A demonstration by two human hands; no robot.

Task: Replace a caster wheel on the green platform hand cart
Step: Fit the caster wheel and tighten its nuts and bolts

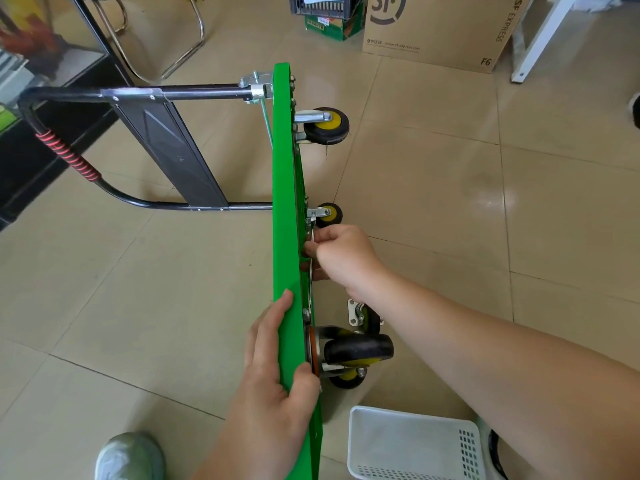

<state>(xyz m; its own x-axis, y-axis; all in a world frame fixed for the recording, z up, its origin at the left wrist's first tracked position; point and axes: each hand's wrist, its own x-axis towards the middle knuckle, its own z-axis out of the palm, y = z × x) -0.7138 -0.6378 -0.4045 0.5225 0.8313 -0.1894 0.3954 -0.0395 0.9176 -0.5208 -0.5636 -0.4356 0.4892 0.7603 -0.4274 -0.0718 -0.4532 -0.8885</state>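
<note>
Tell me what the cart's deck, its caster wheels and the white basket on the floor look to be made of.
Green deck: looks like painted sheet metal or moulded plastic; its smooth, even, glossy face fits either.
Caster wheel: matte black tread, likely rubber, on a yellow hub that looks plastic; the bracket is shiny bare metal.
White basket: plastic, judging by its thin moulded walls with perforated slots.

The green platform (282,202) at frame centre looks like smooth, matt painted board. Its caster wheels (327,125) have matt black rubber tyres, yellow plastic hubs and bright plated metal brackets. The handle (201,91) at upper left is glossy black metal tubing. The floor (450,202) is glossy beige tile. At lower right sits a white perforated plastic basket (412,441); the box (440,29) at top right is matt brown cardboard.
</note>
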